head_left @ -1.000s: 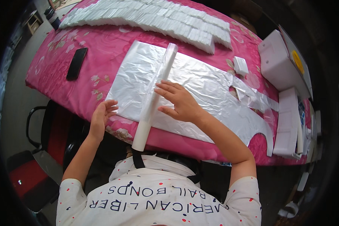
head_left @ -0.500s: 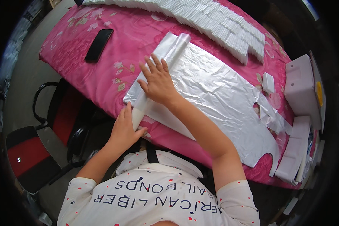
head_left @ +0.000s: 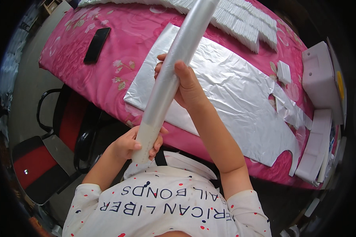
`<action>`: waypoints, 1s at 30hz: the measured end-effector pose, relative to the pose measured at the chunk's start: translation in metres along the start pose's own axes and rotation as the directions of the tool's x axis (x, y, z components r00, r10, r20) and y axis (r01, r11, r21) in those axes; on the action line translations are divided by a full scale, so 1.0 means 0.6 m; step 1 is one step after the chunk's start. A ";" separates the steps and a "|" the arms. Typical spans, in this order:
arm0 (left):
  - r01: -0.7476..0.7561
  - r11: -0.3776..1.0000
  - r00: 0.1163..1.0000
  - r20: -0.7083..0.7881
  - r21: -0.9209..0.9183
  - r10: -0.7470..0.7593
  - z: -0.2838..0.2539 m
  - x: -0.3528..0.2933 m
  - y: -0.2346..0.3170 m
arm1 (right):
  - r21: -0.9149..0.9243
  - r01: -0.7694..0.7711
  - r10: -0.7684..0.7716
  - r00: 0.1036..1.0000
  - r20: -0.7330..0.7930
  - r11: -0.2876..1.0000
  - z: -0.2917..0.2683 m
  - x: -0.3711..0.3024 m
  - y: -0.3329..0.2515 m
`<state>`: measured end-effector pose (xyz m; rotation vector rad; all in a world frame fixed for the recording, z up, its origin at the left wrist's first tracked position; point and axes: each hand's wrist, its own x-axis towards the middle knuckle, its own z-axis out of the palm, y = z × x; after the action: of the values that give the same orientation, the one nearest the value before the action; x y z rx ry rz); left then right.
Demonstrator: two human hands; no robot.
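A long roll of clear plastic film (head_left: 171, 71) is held up at a slant above the table. Its lower end shows a bare whitish tube, and my left hand (head_left: 140, 143) is wrapped round that end. Farther up, my right hand (head_left: 182, 83) grips the film-covered middle, thumb on top and fingers passing behind. Beneath the roll lies a flat stack of silvery plastic bags (head_left: 229, 94), wrinkled on top, with cut-out, handle-like strips (head_left: 290, 110) at its right end. The roll hides part of the stack's left side.
A pink flowered cloth (head_left: 118, 43) covers the table. A black phone (head_left: 97, 45) lies at the far left, rows of folded white packets (head_left: 241, 23) at the back. A small white block (head_left: 283, 72) and white boxes (head_left: 322, 69) stand right. Red-and-black chairs (head_left: 39, 168) are at the left.
The roll was lying on the silvery stack with my right hand flat on it. Now it is lifted off the stack, and both hands are closed round it.
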<state>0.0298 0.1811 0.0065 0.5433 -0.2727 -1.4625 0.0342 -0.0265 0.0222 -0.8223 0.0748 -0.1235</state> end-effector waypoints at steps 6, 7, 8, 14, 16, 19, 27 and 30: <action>0.180 0.704 0.875 -0.439 0.687 0.205 0.029 0.043 -0.003 | -0.310 -0.004 -0.074 0.968 -0.239 0.951 -0.012 -0.021 -0.030; 0.162 0.756 0.875 -0.447 0.635 0.188 0.035 0.046 -0.004 | -0.307 0.016 -0.100 0.960 -0.261 0.952 -0.019 -0.027 -0.025; 0.144 0.803 0.874 -0.454 0.578 0.171 0.049 0.050 -0.003 | -0.304 0.035 -0.125 0.951 -0.282 0.952 -0.028 -0.034 -0.015; 0.194 0.812 0.802 -0.565 0.551 0.192 0.044 0.057 -0.013 | -0.253 -0.150 0.073 0.954 -0.292 0.956 -0.040 -0.107 -0.013; 0.201 0.818 0.801 -0.571 0.538 0.179 0.043 0.058 -0.015 | -0.233 -0.172 0.097 0.948 -0.302 0.957 -0.042 -0.124 -0.012; 0.180 0.853 0.832 -0.538 0.489 0.133 0.043 0.058 -0.016 | -0.228 -0.182 0.105 0.945 -0.310 0.957 -0.056 -0.137 -0.009; 0.081 0.958 0.974 -0.227 0.276 -0.017 0.058 0.060 -0.009 | -0.099 -0.139 0.129 0.986 -0.104 0.985 -0.093 -0.135 0.008; 0.125 0.978 0.992 -0.045 0.168 -0.119 0.064 0.066 -0.011 | 0.028 -0.095 0.095 0.995 0.015 0.995 -0.081 -0.146 0.000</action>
<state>0.0096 0.1352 0.0302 0.7338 -0.3449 -1.5553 -0.0579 -0.0497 -0.0090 -0.7892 0.0987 -0.0287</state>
